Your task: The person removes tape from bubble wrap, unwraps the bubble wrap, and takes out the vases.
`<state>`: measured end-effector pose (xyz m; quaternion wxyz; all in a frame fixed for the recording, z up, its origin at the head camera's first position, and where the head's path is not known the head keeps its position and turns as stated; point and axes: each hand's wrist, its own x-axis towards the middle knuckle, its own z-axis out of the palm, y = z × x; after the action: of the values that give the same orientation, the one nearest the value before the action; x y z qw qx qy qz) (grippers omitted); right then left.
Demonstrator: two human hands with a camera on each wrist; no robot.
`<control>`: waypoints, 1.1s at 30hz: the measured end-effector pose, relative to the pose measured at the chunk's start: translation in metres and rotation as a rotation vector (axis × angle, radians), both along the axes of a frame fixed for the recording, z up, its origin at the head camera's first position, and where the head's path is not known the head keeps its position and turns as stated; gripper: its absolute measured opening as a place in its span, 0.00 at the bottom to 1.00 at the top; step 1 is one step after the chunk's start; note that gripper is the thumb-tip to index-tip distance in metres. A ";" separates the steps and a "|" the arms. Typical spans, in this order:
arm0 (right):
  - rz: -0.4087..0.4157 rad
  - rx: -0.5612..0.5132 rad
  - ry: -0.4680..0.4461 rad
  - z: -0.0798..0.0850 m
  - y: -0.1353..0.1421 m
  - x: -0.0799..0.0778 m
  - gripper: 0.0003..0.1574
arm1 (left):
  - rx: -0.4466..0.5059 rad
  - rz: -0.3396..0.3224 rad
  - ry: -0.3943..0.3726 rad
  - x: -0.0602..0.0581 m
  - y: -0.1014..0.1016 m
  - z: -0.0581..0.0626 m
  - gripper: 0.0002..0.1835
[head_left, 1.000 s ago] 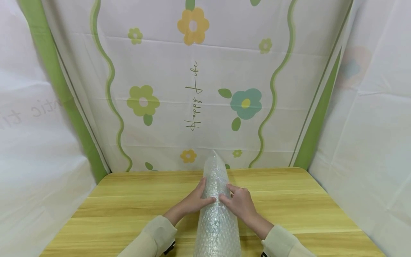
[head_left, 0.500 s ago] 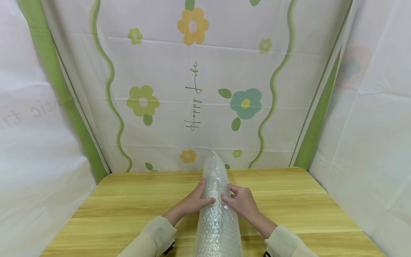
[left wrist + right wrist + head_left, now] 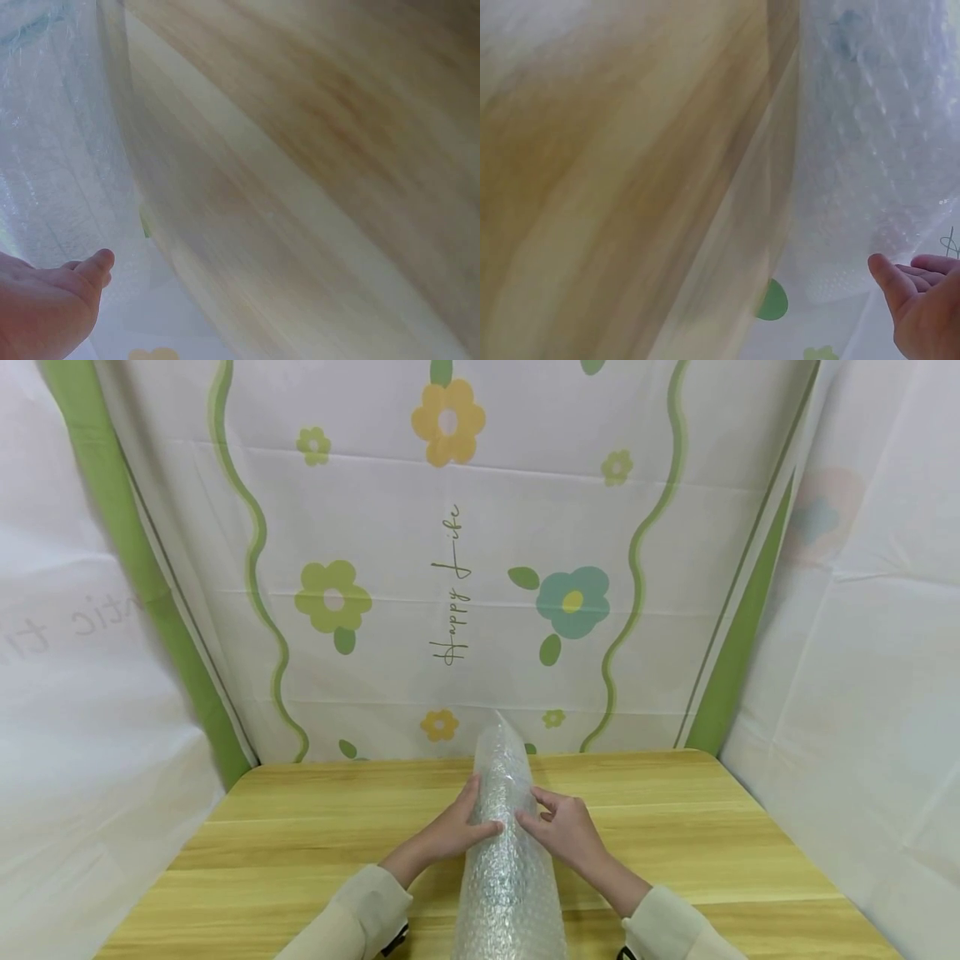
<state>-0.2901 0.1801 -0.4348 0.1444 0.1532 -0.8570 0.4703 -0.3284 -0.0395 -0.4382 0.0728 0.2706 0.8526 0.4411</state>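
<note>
A roll of bubble wrap [image 3: 507, 893] lies lengthwise on the wooden table [image 3: 315, 835], its far end narrowing to a loose pointed tip. My left hand [image 3: 448, 828] holds the roll's left side, thumb across the top and fingers along the side. On the other side, my right hand [image 3: 567, 833] pinches at the film with thumb and forefinger. In the left wrist view the wrap [image 3: 56, 142] fills the left, above the hand [image 3: 49, 304]. The right wrist view shows bubbled film [image 3: 870, 150] above the hand [image 3: 926, 311].
A white cloth backdrop [image 3: 390, 677] printed with flowers hangs behind the table's far edge. White cloth walls [image 3: 862, 693] stand at both sides, and green strips [image 3: 187, 652] run down the corners. Pale sleeves [image 3: 371, 902] cover both forearms.
My right hand has shifted slightly right, its thumb sliding a little away from the roll's top. The left hand keeps its place on the roll.
</note>
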 end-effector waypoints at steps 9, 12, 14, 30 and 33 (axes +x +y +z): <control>-0.020 0.011 -0.002 0.006 -0.004 -0.001 0.39 | 0.012 -0.003 0.000 -0.001 0.000 0.000 0.56; -0.037 0.007 -0.031 0.009 -0.005 -0.003 0.39 | 0.015 -0.007 -0.006 -0.001 -0.001 0.000 0.56; -0.049 0.002 -0.053 0.011 -0.007 -0.005 0.38 | 0.018 -0.010 -0.010 0.000 -0.001 0.000 0.56; -0.080 0.005 -0.104 0.020 -0.013 -0.029 0.41 | -0.007 -0.015 -0.010 -0.002 -0.001 -0.001 0.56; -0.084 0.008 -0.128 0.021 -0.015 -0.032 0.46 | -0.015 -0.020 0.000 -0.002 -0.002 -0.001 0.55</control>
<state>-0.3217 0.1646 -0.4140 0.1082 0.0873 -0.8720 0.4694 -0.3303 -0.0413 -0.4393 0.0795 0.2787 0.8531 0.4339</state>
